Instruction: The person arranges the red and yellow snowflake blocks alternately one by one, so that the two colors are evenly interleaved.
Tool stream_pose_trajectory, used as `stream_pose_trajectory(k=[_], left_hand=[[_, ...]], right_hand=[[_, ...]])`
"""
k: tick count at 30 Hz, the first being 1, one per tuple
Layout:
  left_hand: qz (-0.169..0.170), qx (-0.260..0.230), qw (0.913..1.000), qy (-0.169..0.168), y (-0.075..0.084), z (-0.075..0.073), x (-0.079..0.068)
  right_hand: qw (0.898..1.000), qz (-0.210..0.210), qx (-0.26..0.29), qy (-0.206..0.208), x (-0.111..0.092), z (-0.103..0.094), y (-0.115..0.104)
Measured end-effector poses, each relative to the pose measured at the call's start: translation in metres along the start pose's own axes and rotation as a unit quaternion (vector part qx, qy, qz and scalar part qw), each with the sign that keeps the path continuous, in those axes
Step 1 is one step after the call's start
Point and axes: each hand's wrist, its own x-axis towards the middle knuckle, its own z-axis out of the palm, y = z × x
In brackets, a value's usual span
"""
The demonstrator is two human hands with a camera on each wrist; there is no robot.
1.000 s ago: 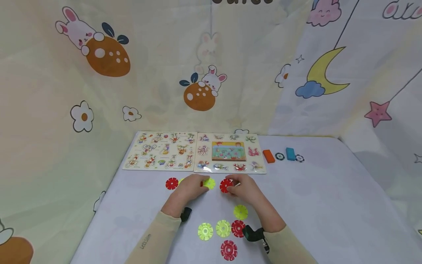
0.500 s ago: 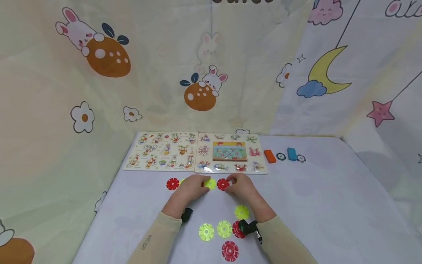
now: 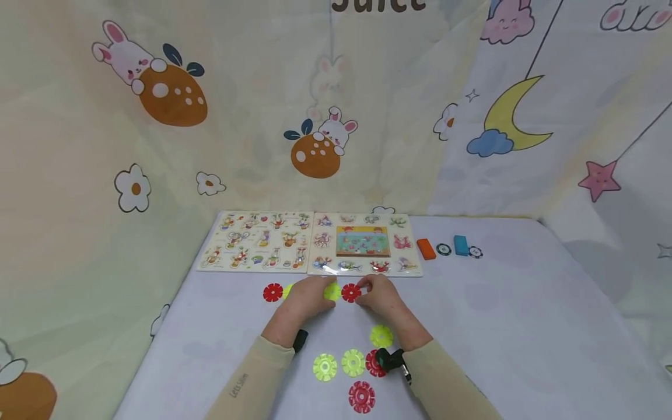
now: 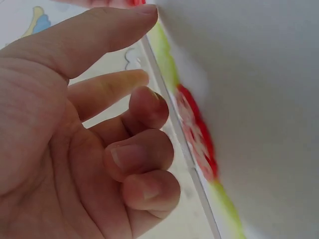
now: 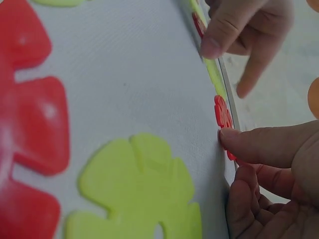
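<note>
In the head view a row of notched plastic interlocking discs lies before the puzzle boards. My right hand pinches the red interlocking disc at the row's right end; the thumb on its edge shows in the right wrist view. Just left of it sits a yellow-green interlocking disc. Around that one my left hand spreads its thumb and forefinger, the other fingers loosely bent in the left wrist view. Another red disc marks the left end. Discs between are partly hidden behind my left hand.
Two picture puzzle boards stand side by side at the back. Right of them lie an orange block, a blue block and two round chips. Several loose discs lie nearer the front, one partly behind the right wrist camera.
My right hand has slid the red disc leftward until it sits close beside the yellow-green one. My left thumb has shifted slightly toward the near edge of the yellow-green disc.
</note>
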Motion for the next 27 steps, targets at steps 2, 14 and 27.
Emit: stream_pose_trajectory(k=[2, 14, 27], left_hand=[[0.015, 0.011, 0.9998, 0.000, 0.005, 0.001, 0.004], [0.062, 0.002, 0.9981, -0.001, 0.018, 0.012, 0.020], [0.067, -0.012, 0.9976, -0.014, 0.012, 0.011, 0.024]], right_hand=[[1.000, -0.004, 0.001, -0.002, 0.001, 0.000, 0.001], [1.000, -0.019, -0.004, 0.007, -0.001, 0.001, 0.001], [0.997, -0.065, 0.007, -0.048, -0.039, 0.000, -0.001]])
